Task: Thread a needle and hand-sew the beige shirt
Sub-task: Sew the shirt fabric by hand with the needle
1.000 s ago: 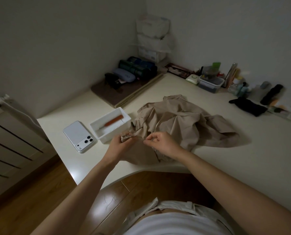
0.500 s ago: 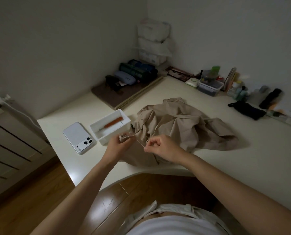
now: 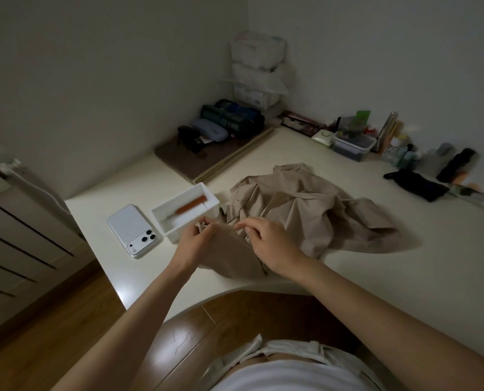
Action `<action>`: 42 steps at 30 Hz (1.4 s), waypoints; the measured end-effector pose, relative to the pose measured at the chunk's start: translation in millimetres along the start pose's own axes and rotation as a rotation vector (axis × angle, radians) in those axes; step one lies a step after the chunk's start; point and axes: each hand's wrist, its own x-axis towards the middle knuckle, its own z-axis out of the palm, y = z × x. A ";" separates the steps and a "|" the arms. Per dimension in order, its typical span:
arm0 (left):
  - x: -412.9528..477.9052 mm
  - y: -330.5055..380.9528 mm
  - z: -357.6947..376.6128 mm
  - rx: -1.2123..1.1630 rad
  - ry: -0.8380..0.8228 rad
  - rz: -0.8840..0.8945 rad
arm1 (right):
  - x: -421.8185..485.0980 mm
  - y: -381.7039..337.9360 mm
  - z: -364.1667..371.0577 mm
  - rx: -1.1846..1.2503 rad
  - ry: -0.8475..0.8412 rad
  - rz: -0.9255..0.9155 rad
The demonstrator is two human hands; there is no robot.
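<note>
The beige shirt (image 3: 297,210) lies crumpled on the cream table (image 3: 404,277), one end pulled toward the near edge. My left hand (image 3: 194,239) pinches a bunched fold of that end. Just to the right, my right hand (image 3: 266,241) hovers over the cloth with thumb and fingertips pinched together near the fold. Needle and thread are too fine to make out in this dim view.
A white open box (image 3: 187,211) holding an orange-handled tool (image 3: 191,206) stands left of the shirt. A white phone (image 3: 133,230) lies face down beside it. Cases, containers and bottles line the far wall. A black pouch (image 3: 417,184) sits at right.
My right hand has moved left, back toward the fold that my left hand holds. The view has tilted slightly. The shirt's body has not shifted.
</note>
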 end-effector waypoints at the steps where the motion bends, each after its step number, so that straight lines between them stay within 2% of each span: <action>1: -0.2 0.1 -0.2 0.004 -0.006 0.018 | -0.1 -0.2 1.7 0.001 -0.008 -0.014; 20: 3.5 -4.5 2.1 -0.036 -0.116 0.116 | 1.6 0.1 16.1 -0.064 0.023 0.010; 26: 3.2 -5.4 4.5 -0.032 -0.099 0.143 | 3.7 -5.0 19.5 -0.092 0.023 0.058; 36: -5.0 -7.3 5.4 0.040 -0.149 0.264 | 5.6 -11.7 27.8 -0.027 -0.026 0.193; 42: -8.3 -11.6 2.3 0.050 -0.187 0.293 | 0.0 -17.7 24.1 0.034 -0.042 0.187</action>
